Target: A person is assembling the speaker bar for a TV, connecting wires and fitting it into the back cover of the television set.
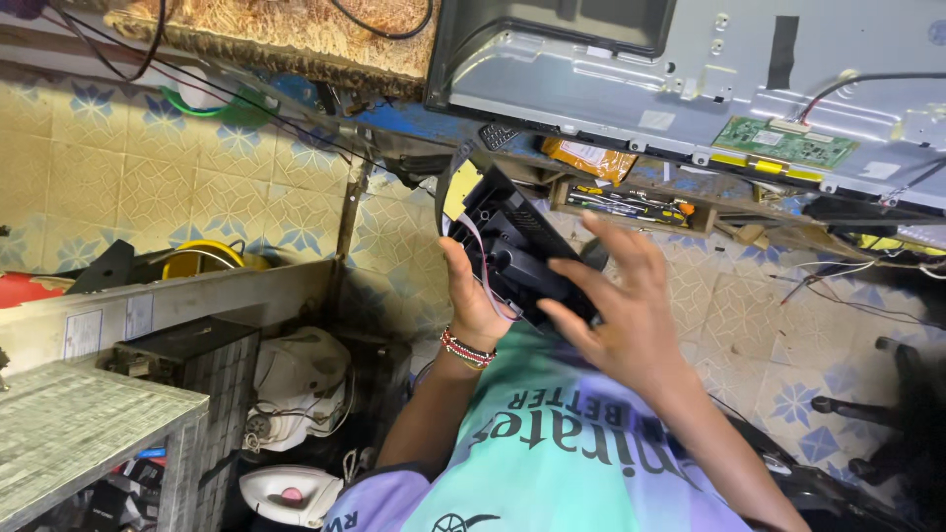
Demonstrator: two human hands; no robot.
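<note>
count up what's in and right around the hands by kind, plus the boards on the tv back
hands: 2, left hand and right hand
black plastic device held by both hands: 1
beaded bracelet on the left wrist: 1
green circuit board on the metal tv back panel: 1
total: 5

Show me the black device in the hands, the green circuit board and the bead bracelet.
black device (512, 251), head view, its dark casing.
green circuit board (785, 144), head view, middle of the board.
bead bracelet (465, 350), head view, beads at the wrist.

Beaded wristband (red and white), mint-and-lilac printed shirt.
</note>
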